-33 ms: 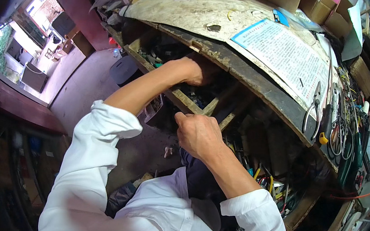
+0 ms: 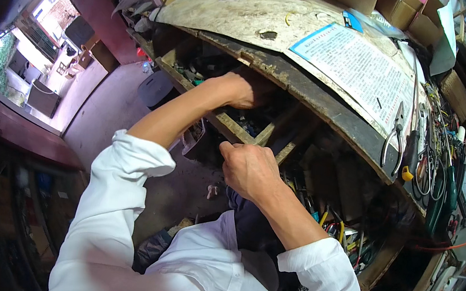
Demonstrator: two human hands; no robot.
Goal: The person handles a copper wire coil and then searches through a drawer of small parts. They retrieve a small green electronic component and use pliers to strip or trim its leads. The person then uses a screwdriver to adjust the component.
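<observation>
A wooden drawer (image 2: 234,127) stands pulled out under the workbench, with small dark parts in its compartments. My left hand (image 2: 241,91) reaches into it, bent at the wrist. Its fingers are hidden in the shadow beneath the bench top, so what they touch cannot be seen. At the drawer's front corner, my right hand (image 2: 250,169) is closed, knuckles up, with its fingers curled round the wooden edge. A wooden divider (image 2: 268,132) runs back from that edge between the two hands.
Papers, including a printed sheet (image 2: 354,73), lie on the bench top (image 2: 229,17). Pliers (image 2: 396,137) and a screwdriver (image 2: 412,147) are at its right edge, beside tangled tools and cables. More hand tools (image 2: 333,221) fill an open space below. A dark stool (image 2: 156,88) stands left.
My left forearm and its rolled cuff have shifted very slightly to the left. The right hand holds its place.
</observation>
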